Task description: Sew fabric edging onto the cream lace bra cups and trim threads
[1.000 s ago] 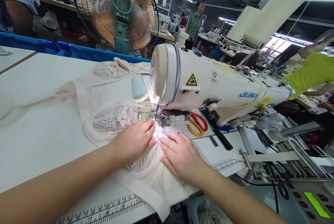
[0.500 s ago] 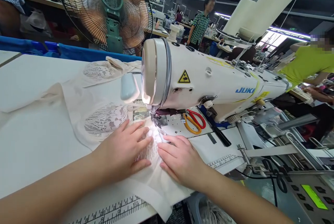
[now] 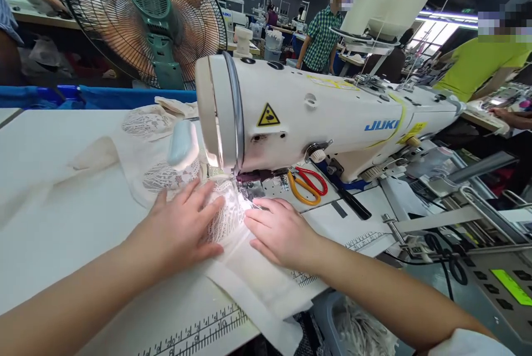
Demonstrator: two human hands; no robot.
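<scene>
My left hand [image 3: 179,230] lies flat with fingers spread on a cream lace fabric piece [image 3: 226,217] on the white sewing table [image 3: 50,217]. My right hand [image 3: 279,230] rests flat on the same fabric, fingertips close to the presser foot [image 3: 245,192] under the lamp glare. Both hands press the cloth just in front of the needle of the white Juki sewing machine [image 3: 324,118]. More cream lace fabric [image 3: 153,123] trails off behind the machine head to the left.
Red and orange scissors [image 3: 305,184] lie on the machine bed right of the needle. A large fan [image 3: 141,18] stands behind the table. A control panel [image 3: 505,289] sits at lower right. A ruler scale [image 3: 195,334] runs along the table's front edge. Other people work at far benches.
My view has shifted so the machine sits lower and further left. Both hands have slid forward with the fabric toward the presser foot, and my left fingers have spread flatter.
</scene>
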